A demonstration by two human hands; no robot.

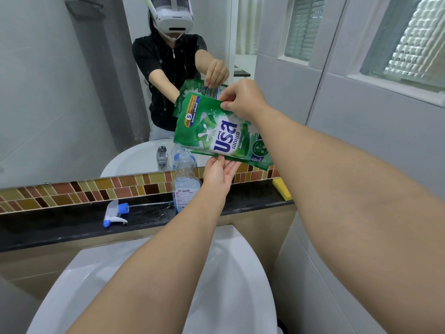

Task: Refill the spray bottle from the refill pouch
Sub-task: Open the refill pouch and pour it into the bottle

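Note:
A green refill pouch [218, 131] is tipped sideways above the open neck of a clear spray bottle [185, 182], its lower left corner right over the opening. My right hand [240, 98] pinches the pouch's upper edge. My left hand [220, 175] holds it up from underneath with fingers on its lower edge. The bottle stands uncapped on the black ledge [72, 220] and holds bluish liquid in its lower part. Its blue and white trigger head [116, 212] lies on the ledge to the left, dip tube pointing right.
A white basin [240, 273] sits below my arms. A mirror [72, 92] behind the ledge reflects a person, the tap and the pouch. A yellow sponge [281, 189] rests at the ledge's right end. Tiled wall and glass-block windows stand on the right.

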